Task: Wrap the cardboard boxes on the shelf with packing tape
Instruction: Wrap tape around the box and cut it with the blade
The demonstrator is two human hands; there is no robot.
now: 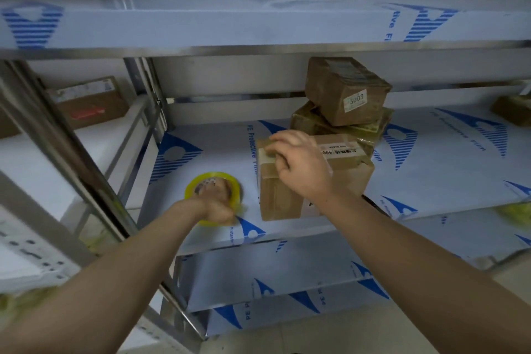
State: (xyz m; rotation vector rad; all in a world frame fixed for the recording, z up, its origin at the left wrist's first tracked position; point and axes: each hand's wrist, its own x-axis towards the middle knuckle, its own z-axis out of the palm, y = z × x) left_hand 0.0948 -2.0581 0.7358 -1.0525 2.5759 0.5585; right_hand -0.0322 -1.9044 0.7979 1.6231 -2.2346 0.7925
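Box (283, 198) under right hand (301, 165), seemingly gripped.

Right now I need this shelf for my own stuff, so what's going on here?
A person is taping cardboard boxes on the middle shelf. Their left hand holds the yellow tape roll down on the shelf, though it is blurred. Their right hand grips the top edge of the front box. Two more boxes sit stacked behind it.
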